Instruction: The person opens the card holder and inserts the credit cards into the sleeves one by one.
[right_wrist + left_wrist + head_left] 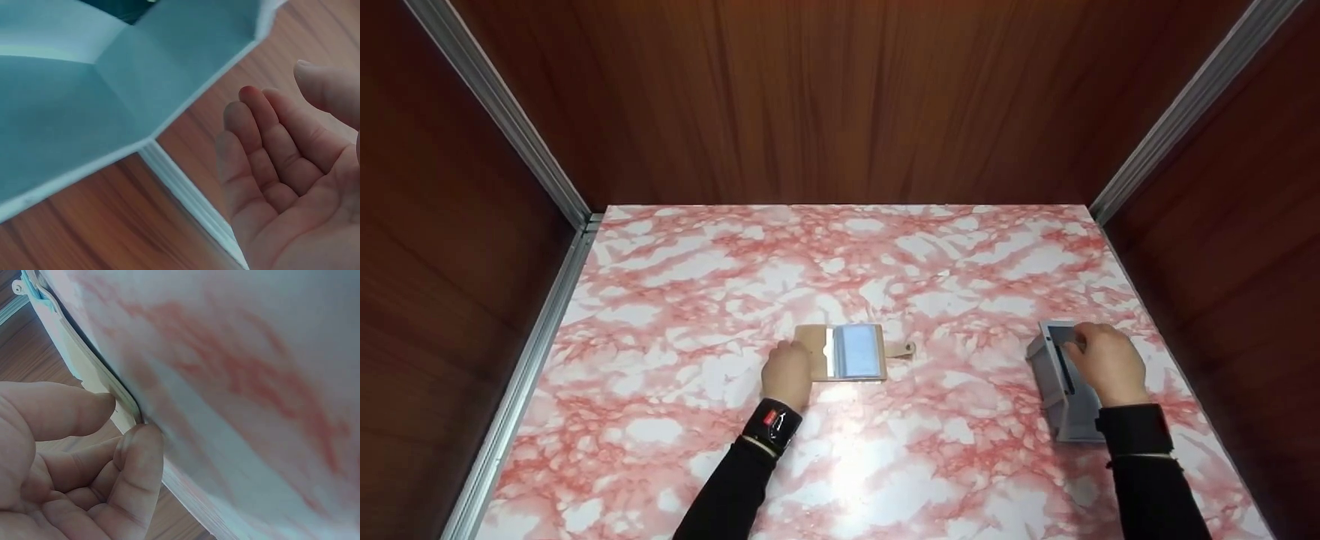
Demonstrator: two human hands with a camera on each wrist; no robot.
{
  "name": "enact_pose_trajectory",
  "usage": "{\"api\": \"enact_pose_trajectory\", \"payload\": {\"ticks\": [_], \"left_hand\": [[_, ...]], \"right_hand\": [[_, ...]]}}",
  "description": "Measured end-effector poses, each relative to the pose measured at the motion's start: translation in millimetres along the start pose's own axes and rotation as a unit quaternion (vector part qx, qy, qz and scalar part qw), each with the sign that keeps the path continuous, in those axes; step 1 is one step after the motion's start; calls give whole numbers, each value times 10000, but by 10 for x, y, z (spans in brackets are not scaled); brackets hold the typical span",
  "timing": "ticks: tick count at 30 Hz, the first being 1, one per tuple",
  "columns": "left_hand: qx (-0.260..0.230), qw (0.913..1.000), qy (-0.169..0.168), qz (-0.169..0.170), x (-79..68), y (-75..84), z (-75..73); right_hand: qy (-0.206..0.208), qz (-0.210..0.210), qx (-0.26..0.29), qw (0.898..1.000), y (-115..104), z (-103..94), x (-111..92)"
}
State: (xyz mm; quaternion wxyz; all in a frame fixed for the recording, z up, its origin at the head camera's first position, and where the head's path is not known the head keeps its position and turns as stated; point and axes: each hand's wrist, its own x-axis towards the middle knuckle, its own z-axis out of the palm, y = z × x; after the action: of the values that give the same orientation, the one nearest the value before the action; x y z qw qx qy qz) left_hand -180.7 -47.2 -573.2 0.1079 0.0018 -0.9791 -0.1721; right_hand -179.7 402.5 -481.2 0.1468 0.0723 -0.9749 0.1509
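A tan card holder [811, 337] lies unfolded on the table, with clear bluish sleeves, a white card edge and a snap strap pointing right. My left hand [787, 373] is at its left side. In the left wrist view, the thumb and forefinger pinch the edge of the card holder [95, 363]. Over at the right, a grey box [1054, 409] with sloping inner walls and a dark opening stands on the table. My right hand [1112, 365] hovers over the box's right part, fingers loosely bent and holding nothing. In the right wrist view that hand [287, 163] is beside the box's rim [152, 140].
The table [697, 450] has a red and white marbled top. Brown wood-grain panels [825, 105] wall it in at the back and both sides, with metal rails [510, 120] in the corners. The box stands close to the table's right edge.
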Motion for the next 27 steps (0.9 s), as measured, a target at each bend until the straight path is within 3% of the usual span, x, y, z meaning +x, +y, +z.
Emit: {"api": "enact_pose_trajectory", "payload": {"ticks": [15,22,27], "left_hand": [[-47,9999,-33,-93,1,2,-16],[-14,9999,-99,-56,0,-8,-4],[-28,10000,-70,-38,3,-15,-1]], "right_hand": [[-939,422,-92,9946,260,196,17],[-1555,645,-135,9856,339,293,19],[-1718,716,-186,9824,362,327,23]]}}
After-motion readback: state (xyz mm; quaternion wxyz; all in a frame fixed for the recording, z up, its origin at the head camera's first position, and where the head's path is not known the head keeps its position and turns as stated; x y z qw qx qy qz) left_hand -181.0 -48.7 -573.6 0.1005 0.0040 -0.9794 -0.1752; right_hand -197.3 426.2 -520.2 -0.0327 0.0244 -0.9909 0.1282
